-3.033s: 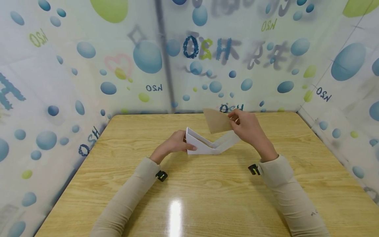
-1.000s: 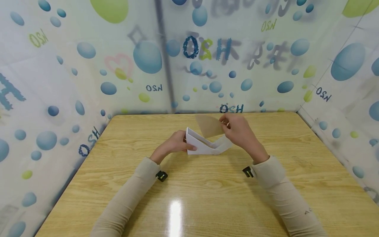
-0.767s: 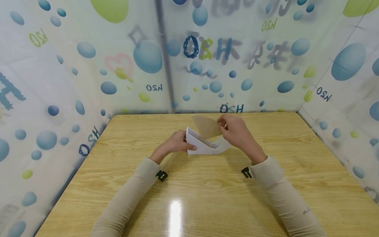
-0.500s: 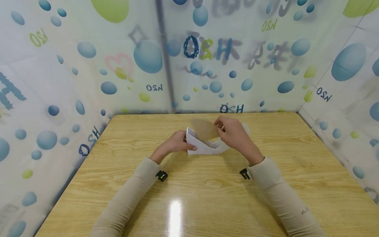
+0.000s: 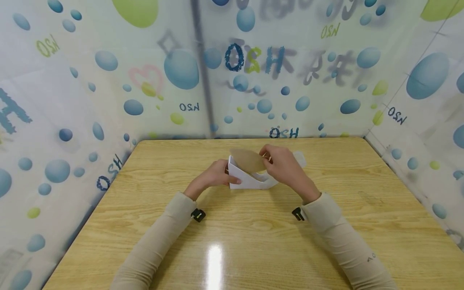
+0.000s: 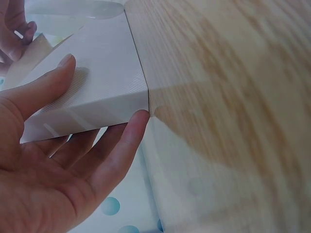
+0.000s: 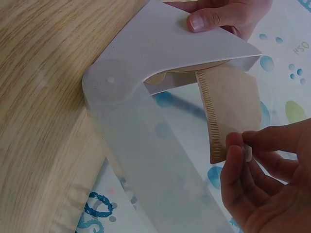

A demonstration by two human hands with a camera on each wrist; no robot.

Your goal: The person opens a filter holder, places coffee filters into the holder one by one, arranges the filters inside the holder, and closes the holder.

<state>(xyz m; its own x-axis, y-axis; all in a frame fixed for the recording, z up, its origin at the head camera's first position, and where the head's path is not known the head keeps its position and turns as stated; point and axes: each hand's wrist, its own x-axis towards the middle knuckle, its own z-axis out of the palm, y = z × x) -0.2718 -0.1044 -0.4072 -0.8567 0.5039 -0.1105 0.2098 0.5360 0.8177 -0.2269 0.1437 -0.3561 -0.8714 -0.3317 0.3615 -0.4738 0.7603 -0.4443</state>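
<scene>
Head view, left hand (image 5: 214, 174): thumb on the near wall of the white box (image 5: 246, 182), fingers spread behind its end, gripping it; if that hold slackened, a push could slide the box across the tabletop (image 5: 250, 241).
White box: stands on the tabletop, mouth open; too hard a squeeze might bow the wall inward and narrow the slot.
Papers inside (image 7: 187, 74): a brown edge shows within; it might snag anything pressed against it.
Brown paper (image 5: 248, 160): tilted at the box's mouth, how far in I cannot tell; its ridged edge could catch on the rim and crease.
Right hand (image 5: 284, 163): thumb and fingers pinching one edge of the brown paper; held so far out, the thin sheet may flex or slip.
Cloudy lid (image 7: 146, 150): swung out near the right hand; a bump could turn it or shift the box.
</scene>
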